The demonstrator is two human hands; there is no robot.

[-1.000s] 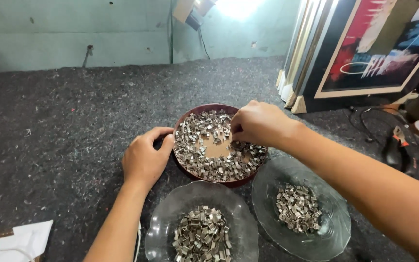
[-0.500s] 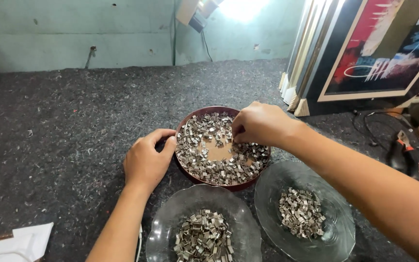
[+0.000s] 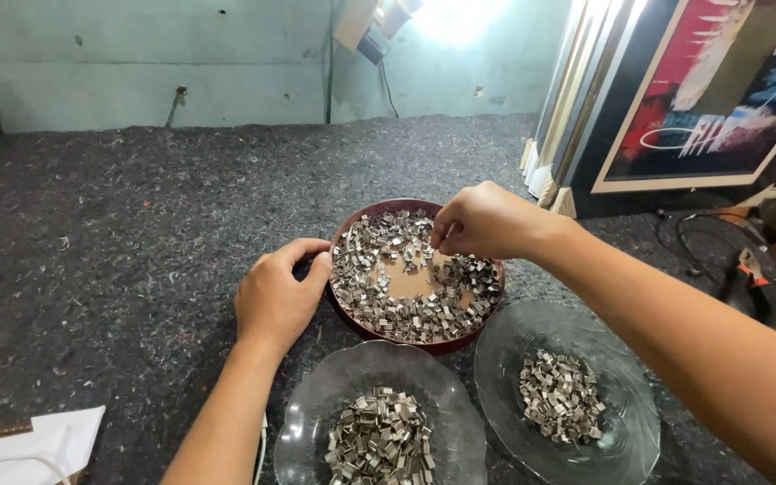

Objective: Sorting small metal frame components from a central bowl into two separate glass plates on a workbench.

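Left hand (image 3: 278, 299) curled against the rim of a brown dish (image 3: 349, 235) on the grey felt worktop (image 3: 119, 233), fingers loosely bent, gripping nothing; right hand (image 3: 487, 220) over the dish, fingertips pinched on small metal clips (image 3: 406, 310); two glass bowls (image 3: 316, 422) (image 3: 626, 404) just in front, each with a clip pile; framed picture (image 3: 711, 99) leaning at right.

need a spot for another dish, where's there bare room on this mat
The grey mat lies bare left of the left hand, back to the wall, and behind the brown bowl. It is crowded in front: two glass dishes touch the bowl, the right hand reaches over it, and cables and tools sit far right.
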